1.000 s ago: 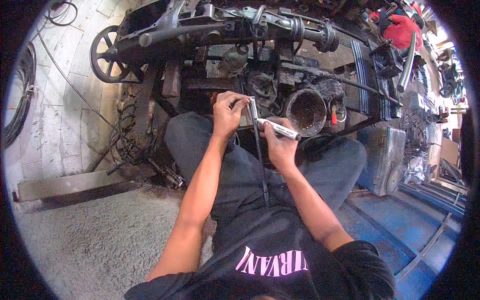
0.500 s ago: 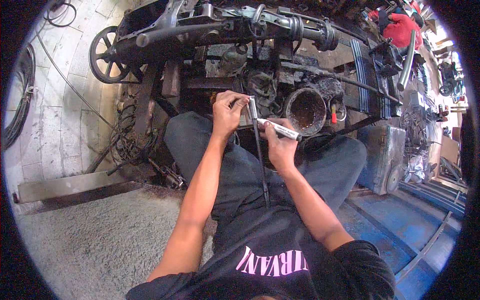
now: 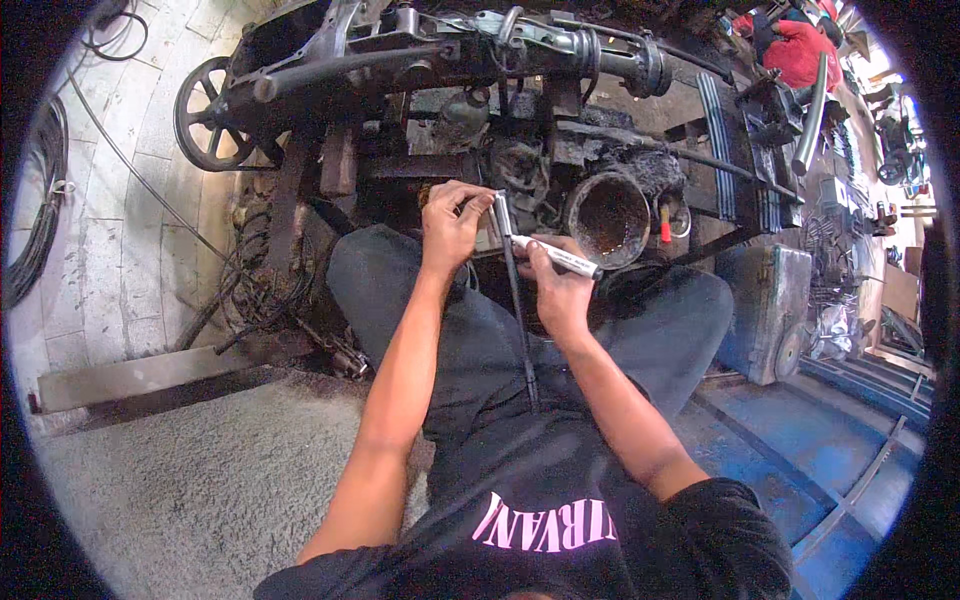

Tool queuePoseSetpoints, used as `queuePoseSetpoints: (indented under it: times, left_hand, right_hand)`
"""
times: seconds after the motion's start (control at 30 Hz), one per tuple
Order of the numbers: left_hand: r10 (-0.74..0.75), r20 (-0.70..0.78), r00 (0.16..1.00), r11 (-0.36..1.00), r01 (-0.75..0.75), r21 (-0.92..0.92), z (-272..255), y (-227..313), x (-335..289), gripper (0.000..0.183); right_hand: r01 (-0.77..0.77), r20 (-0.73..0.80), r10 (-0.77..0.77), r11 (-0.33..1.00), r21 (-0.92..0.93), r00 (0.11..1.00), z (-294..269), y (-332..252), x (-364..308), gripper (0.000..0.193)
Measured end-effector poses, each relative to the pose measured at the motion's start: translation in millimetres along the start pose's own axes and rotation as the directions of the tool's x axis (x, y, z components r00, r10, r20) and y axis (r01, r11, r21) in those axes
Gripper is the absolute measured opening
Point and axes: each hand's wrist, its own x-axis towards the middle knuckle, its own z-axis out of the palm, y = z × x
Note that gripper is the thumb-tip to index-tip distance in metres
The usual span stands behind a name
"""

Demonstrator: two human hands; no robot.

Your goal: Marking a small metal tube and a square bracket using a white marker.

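A long dark rod with a bright metal section at its far end runs from between my hands back to my lap. My left hand is closed, thumb and fingers pinching the rod's bright far end. A small pale flat piece shows below those fingers; I cannot make out its kind. Gripped in my right hand is a white marker with a dark end. The marker's other end points left and meets the rod's side, just below the bright section.
Ahead stands a greasy metal frame with a spoked wheel at its left. A round container with brown contents sits beyond my right hand. Cables lie at left, a blue metal case at right. Another person in red crouches far right.
Both hands, the rod and the marker keep nearly the same places. The whole view has shifted very slightly.
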Motion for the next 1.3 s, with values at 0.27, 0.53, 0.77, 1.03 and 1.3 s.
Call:
queuePoseSetpoints:
  times: [0.27, 0.53, 0.77, 1.03, 1.3]
  left_hand:
    - [-0.030, -0.021, 0.999, 0.999, 0.029, -0.016, 0.9, 3.6, -0.4, 0.014]
    - [-0.019, 0.028, 0.999, 1.000, 0.019, 0.017, -2.3, 1.3, 0.4, 0.016]
    - [-0.004, 0.023, 1.000, 1.000, 0.005, -0.007, -4.5, 8.8, 2.5, 0.012]
    - [0.001, 0.139, 0.990, 0.999, 0.005, -0.046, -6.5, 9.1, 9.7, 0.016]
    - [0.059, 0.126, 0.990, 0.998, -0.062, 0.021, -3.0, 10.9, 9.3, 0.016]
  right_hand:
    - [-0.092, -0.021, 0.097, 0.980, 0.177, 0.995, 0.1, -3.7, -3.3, 0.014]
    - [0.002, -0.021, -0.001, 0.999, 0.039, 1.000, -1.1, 4.7, -1.7, 0.015]
    - [-0.057, 0.048, 0.052, 0.992, 0.113, 0.998, -3.9, 15.6, -2.3, 0.027]
    - [0.204, 0.077, -0.195, 0.971, -0.128, 0.978, 0.7, 21.4, -16.6, 0.034]
    - [0.110, 0.134, -0.118, 0.991, 0.071, 0.984, 1.5, 11.0, -14.0, 0.039]
